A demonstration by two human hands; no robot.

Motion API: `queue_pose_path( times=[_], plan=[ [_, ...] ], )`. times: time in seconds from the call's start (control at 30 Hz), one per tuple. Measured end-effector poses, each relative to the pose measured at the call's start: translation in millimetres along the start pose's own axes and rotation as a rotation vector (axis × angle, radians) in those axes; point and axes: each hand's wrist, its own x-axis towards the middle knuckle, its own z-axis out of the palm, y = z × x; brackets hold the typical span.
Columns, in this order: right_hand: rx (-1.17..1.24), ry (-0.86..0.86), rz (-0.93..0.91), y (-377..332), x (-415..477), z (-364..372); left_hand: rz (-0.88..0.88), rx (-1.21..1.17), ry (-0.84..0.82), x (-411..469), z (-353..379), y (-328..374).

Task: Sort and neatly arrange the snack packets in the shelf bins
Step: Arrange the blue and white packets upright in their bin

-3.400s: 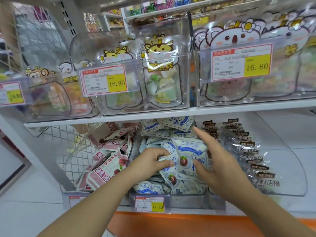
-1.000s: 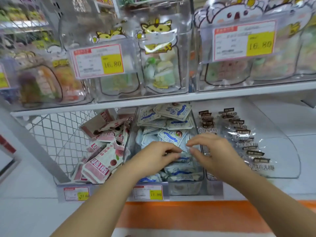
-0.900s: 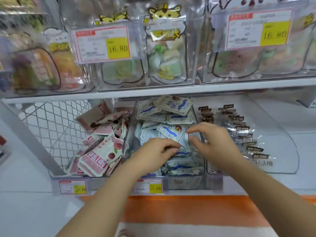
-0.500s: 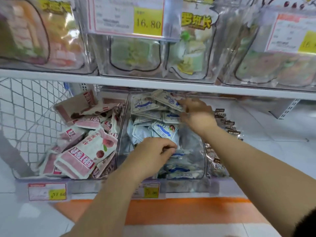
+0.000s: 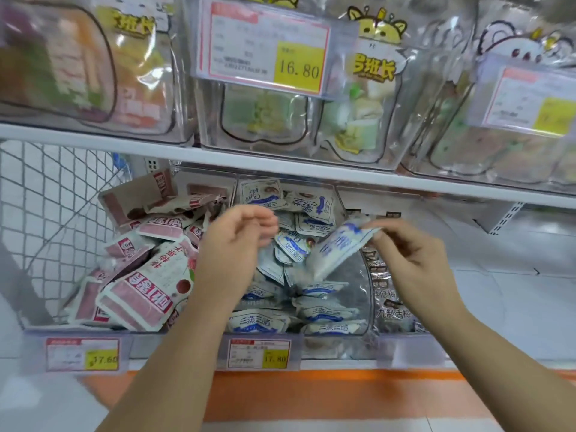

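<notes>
- The right hand (image 5: 414,260) pinches one blue-and-white packet (image 5: 339,244) by its upper corner between thumb and fingers (image 5: 378,236). The packet hangs tilted in the air over the middle bin (image 5: 365,275).
- The left hand (image 5: 230,244) hovers above the left side of that bin. Its fingers (image 5: 265,224) are loosely curled, with nothing visible in them, though they are a little blurred.
- The middle bin is clear plastic and holds a loose heap of blue-and-white packets (image 5: 324,310), lying at mixed angles, some flat along the front wall.
- Just left of it, pink-and-white packets (image 5: 146,288) are piled unevenly in the neighbouring bin, several tipped on edge.
- Just right, clear packets with dark labels (image 5: 386,304) stand in a row behind a curved clear wall.
- Price tags are clipped to the lower shelf front: one reading 17.80 (image 5: 258,353) below the middle bin, another (image 5: 82,353) below the pink packets.
- The upper shelf board (image 5: 280,165) carries clear bins of cartoon-animal pouches (image 5: 367,98) and a 16.80 tag (image 5: 265,45).
- A white wire mesh panel (image 5: 46,198) stands at the far left.
</notes>
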Motion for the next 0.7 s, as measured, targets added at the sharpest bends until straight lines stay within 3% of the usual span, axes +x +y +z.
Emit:
queue_pose_path(
  times=[0.1, 0.27, 0.43, 0.57, 0.7],
  plan=[
    [-0.096, -0.212, -0.041, -12.8, -2.8, 8.7, 0.064, -0.108, 0.043, -4.3, -13.4, 10.5],
    [-0.061, -0.306, -0.099, -33.4, -0.3, 26.3, -0.083, -0.006, -0.369, -12.5, -30.0, 9.5],
    [0.001, -0.317, -0.074, -34.8, 3.4, 43.1, -0.208, -0.266, -0.531, -6.1, -45.8, -2.0],
    [0.001, -0.289, -0.042, -29.8, 14.0, 56.5, -0.239, -0.346, -0.464, -3.5, -50.1, -0.1],
    [-0.603, -0.329, -0.005, 7.1, 46.2, 60.8, -0.252, -0.371, -0.174, 7.6, -54.4, -11.5]
  ],
)
